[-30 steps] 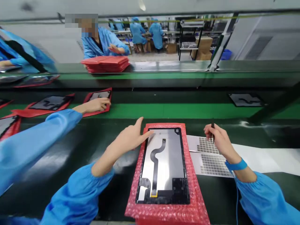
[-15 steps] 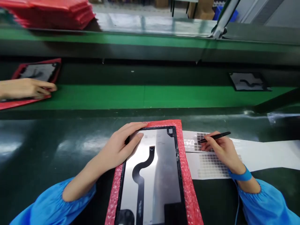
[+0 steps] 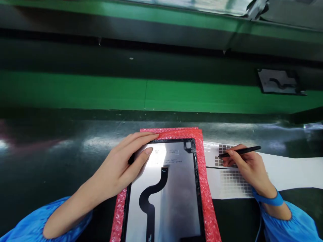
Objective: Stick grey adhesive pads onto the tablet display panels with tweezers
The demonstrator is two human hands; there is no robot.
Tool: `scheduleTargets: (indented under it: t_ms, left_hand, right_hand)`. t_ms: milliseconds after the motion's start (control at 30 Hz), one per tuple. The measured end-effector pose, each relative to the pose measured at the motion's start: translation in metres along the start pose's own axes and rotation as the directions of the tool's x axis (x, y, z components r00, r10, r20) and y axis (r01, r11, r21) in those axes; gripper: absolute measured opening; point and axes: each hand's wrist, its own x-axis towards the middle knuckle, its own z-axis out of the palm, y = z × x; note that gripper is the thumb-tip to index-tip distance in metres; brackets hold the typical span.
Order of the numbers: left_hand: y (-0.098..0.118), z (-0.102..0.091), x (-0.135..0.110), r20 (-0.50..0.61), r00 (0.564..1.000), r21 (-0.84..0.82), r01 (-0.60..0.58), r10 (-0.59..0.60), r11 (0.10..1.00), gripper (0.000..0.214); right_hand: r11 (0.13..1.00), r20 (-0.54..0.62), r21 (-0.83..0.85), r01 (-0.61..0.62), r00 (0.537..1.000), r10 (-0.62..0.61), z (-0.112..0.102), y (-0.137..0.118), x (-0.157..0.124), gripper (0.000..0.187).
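A flat screen panel with a black flex cable lies back-up on red bubble wrap in front of me. My left hand rests on the panel's top left corner, fingers stretched out flat, thumb on the shiny back. My right hand is closed on black tweezers, whose tip touches a white sheet of small grey stickers just right of the panel.
A green conveyor belt runs across behind the dark worktop. Another panel lies on the belt at the far right. White paper extends right of the sticker sheet.
The view has tilted down, so the co-workers and red stacks have left the frame. My left hand settled on the panel's corner. My right hand lowered the tweezers to the sticker sheet.
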Motion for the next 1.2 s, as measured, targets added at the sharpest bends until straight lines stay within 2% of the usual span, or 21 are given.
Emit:
scheduleTargets:
  t_ms: [167, 467, 600, 700, 767, 833, 900, 933, 1000, 1100, 1200]
  left_hand:
    - [0.0, -0.002, -0.001, 0.028, 0.999, -0.012, 0.025, -0.025, 1.0, 0.039]
    - [0.002, 0.002, 0.003, -0.01, 0.999, -0.066, 0.049, -0.05, 0.997, 0.043]
    - [0.001, 0.003, 0.004, -0.024, 0.999, -0.013, 0.04, -0.04, 0.999, 0.044]
    - [0.005, 0.002, 0.003, -0.171, 0.985, 0.141, 0.001, 0.023, 0.99, 0.042]
    - [0.018, 0.0, -0.001, -0.305, 0.944, 0.283, -0.039, 0.128, 0.958, 0.038]
    - [0.038, -0.002, -0.01, -0.374, 0.895, 0.397, -0.08, 0.241, 0.914, 0.027]
    - [0.064, 0.001, -0.021, -0.32, 0.894, 0.426, -0.16, 0.313, 0.891, 0.014]
    - [0.076, 0.006, -0.027, -0.247, 0.907, 0.421, -0.215, 0.34, 0.881, 0.011]
    - [0.098, 0.019, -0.037, -0.032, 0.934, 0.405, -0.314, 0.357, 0.858, 0.012]
    - [0.115, 0.045, -0.045, 0.226, 0.929, 0.434, -0.364, 0.292, 0.824, 0.033]
    - [0.116, 0.062, -0.047, 0.333, 0.914, 0.45, -0.369, 0.231, 0.813, 0.058]
  right_hand:
    - [0.999, -0.027, 0.003, -0.039, 0.999, 0.039, 0.001, 0.002, 0.002, 0.048]
    - [0.993, -0.046, 0.069, -0.094, 0.994, 0.097, 0.007, -0.004, 0.005, 0.057]
    - [0.993, -0.041, 0.063, -0.103, 0.994, 0.105, 0.01, -0.005, 0.007, 0.061]
    - [0.989, -0.064, 0.102, -0.107, 0.991, 0.114, 0.01, -0.004, 0.009, 0.062]
    - [0.982, -0.085, 0.161, -0.097, 0.99, 0.112, 0.008, -0.005, 0.009, 0.058]
    - [0.968, -0.096, 0.242, -0.067, 0.991, 0.092, 0.007, -0.008, 0.008, 0.052]
    - [0.95, -0.097, 0.312, -0.017, 0.994, 0.05, 0.008, -0.017, 0.005, 0.048]
    - [0.944, -0.089, 0.331, 0.007, 0.996, 0.024, 0.01, -0.024, 0.002, 0.046]
    - [0.939, -0.053, 0.342, 0.042, 0.998, -0.026, 0.017, -0.04, -0.003, 0.045]
    - [0.937, 0.035, 0.344, 0.062, 0.996, -0.079, 0.037, -0.061, -0.012, 0.044]
    - [0.923, 0.129, 0.382, 0.043, 0.987, -0.1, 0.059, -0.069, -0.016, 0.042]
